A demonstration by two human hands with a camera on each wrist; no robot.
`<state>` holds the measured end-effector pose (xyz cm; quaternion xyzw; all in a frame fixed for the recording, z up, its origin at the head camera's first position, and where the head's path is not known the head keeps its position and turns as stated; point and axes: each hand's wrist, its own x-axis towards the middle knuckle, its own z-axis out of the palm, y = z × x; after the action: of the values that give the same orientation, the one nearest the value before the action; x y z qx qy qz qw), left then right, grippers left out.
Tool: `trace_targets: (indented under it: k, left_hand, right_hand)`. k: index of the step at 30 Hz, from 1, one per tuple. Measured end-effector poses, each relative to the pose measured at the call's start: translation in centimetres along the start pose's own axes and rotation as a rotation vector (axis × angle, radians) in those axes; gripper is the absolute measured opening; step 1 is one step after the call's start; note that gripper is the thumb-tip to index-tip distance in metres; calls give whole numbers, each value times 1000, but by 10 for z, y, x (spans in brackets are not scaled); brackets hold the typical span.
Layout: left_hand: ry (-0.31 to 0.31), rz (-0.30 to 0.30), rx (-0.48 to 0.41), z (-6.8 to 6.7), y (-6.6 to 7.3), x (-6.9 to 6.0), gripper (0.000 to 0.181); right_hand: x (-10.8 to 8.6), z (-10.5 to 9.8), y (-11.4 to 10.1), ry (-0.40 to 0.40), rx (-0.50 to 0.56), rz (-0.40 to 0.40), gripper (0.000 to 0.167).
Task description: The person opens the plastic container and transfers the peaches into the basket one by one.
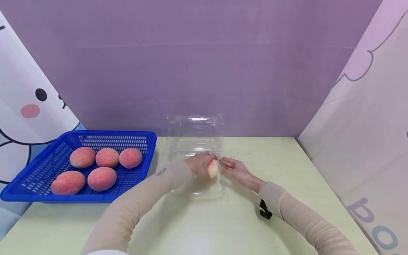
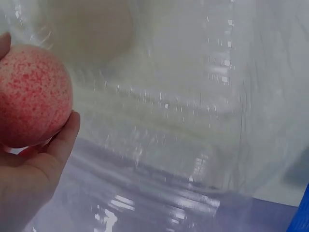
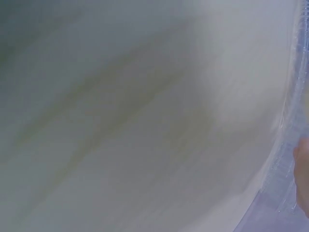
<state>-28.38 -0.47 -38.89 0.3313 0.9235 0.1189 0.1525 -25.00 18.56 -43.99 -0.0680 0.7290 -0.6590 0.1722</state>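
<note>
A pink-and-cream peach [image 1: 212, 168] is gripped in my left hand [image 1: 200, 164], above the clear plastic clamshell box [image 1: 197, 193]. The left wrist view shows the speckled peach [image 2: 36, 96] between thumb and fingers [image 2: 65, 137]. My right hand [image 1: 237, 172] is held at the box's right side, its fingers fairly straight and near the peach, with nothing in its grasp. Only a sliver of that hand [image 3: 302, 174] shows at the edge of the right wrist view. The box's lid [image 1: 196, 131] stands up at the back.
On the left sits a blue plastic basket [image 1: 149, 159] with several peaches [image 1: 102, 179] in it. A purple backdrop [image 1: 204, 71] rises behind the pale table [image 1: 204, 226], and printed panels [image 1: 360, 141] stand on both sides.
</note>
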Motion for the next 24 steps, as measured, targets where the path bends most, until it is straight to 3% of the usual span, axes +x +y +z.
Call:
trace_targets:
  k: [7,14,24]
  left_hand:
    - [12,0,-43,-16,0,-6,82]
    - [12,-28,-82,-30,4,-24,84]
    - [138,-42,-142,-42,19,-61,86]
  right_hand:
    - [3,0,2,-4,9,4,62]
    - [3,3,3,9,25,31,63]
    - [1,4,3,20,33,42,65]
